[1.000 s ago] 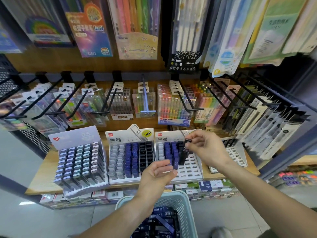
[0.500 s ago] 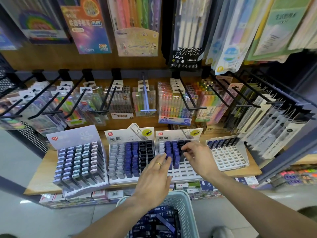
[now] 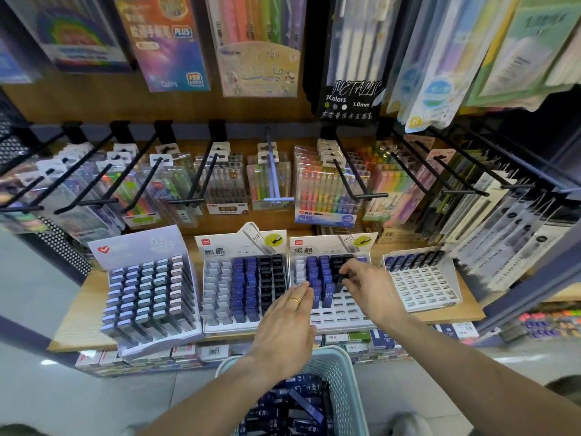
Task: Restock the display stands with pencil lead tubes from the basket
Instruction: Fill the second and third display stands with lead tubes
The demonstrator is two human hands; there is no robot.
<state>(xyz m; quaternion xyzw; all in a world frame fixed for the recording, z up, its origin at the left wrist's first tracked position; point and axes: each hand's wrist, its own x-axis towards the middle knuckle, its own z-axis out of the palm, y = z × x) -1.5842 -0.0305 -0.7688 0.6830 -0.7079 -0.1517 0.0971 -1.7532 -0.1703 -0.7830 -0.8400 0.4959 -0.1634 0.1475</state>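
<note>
A pale green basket (image 3: 345, 382) at the bottom centre holds several blue and black pencil lead tubes (image 3: 292, 410). On the wooden shelf stand white display stands. My right hand (image 3: 367, 287) is over the third stand (image 3: 339, 313) and pinches a black lead tube (image 3: 341, 273) standing in its black column. My left hand (image 3: 286, 328), wearing a gold ring, reaches forward with straight fingers touching the blue tubes (image 3: 317, 284) in the same stand. The front rows of that stand show empty slots.
A grey-tube stand (image 3: 147, 297) sits far left, a fuller stand (image 3: 245, 287) beside it, and a nearly empty stand (image 3: 421, 287) on the right. Black hooks (image 3: 352, 180) with hanging pen packs jut out above. Small boxes (image 3: 188, 354) line the lower shelf edge.
My right hand came down from above the third stand with the black tube into its slots. My left hand moved forward from above the basket to the blue tubes.
</note>
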